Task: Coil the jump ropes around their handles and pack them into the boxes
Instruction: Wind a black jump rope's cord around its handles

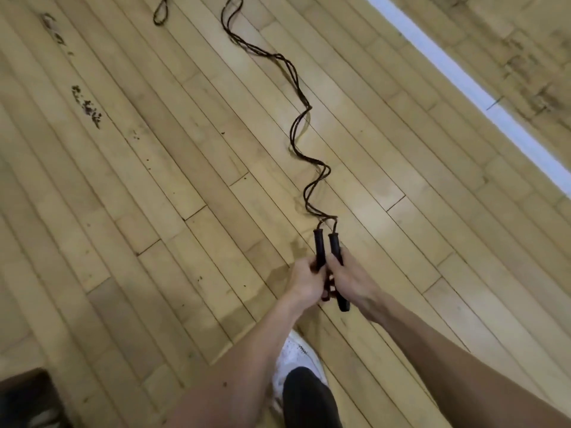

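Two slim black cylinders, matte, held upright side by side over a wood floor [148,186], nearly touching along their length. Lower half of the left handle [319,245] clenched in the left grip [304,281], fingers curled tight. Beside it the right handle [334,242], clenched in the right grip [350,274], rounded butt end poking out below the palm. Both grips pressed close together.

Thin dark rope [297,140] running from both handle tops, doubled into two strands, loosely crossing one another and snaking in soft S-bends over the boards toward the floor's far side, cut off by the top of the view. Uncoiled along its whole visible length. Weave too fine to tell.

Another dark loop [160,12] lying apart at the far left of the floor, narrow and teardrop-shaped, only partly in view.

Floor of long, pale, narrow planks, glossy, laid on a slant, with dark seams and staggered joints. Rough dark scuffs [88,106] on the far left boards. Broad white line [463,75], flat and straight, crossing the far right side, well apart from the rope.

Below the grips a white shoe [293,353] with a textured upper, partly covered by a dark trouser leg [306,396]. Blurred dark shape [21,400] at the near left corner; cannot tell what.
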